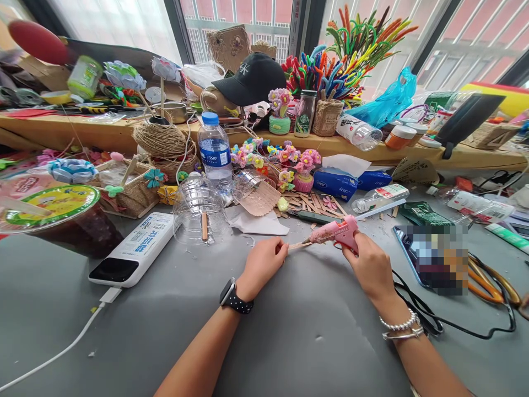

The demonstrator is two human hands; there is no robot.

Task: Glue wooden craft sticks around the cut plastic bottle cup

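My left hand (264,263), with a dark watch at the wrist, pinches a thin wooden stick (296,246) near the middle of the grey table. My right hand (369,263) is wrapped round the handle of a pink glue gun (335,231). The gun points left, and its nozzle is at the stick's right end; whether they touch is too small to tell. Behind my left hand lies a white tissue (259,221). A cut clear plastic bottle piece (190,220) with a wooden stick (204,226) on it is to the left.
A power bank (136,248) with a white cable and a lidded drink cup (61,212) stand at the left. A water bottle (215,154), flowers and loose wooden sticks (309,202) line the back. At the right are a phone (413,253), black cable and orange-handled scissors (481,284).
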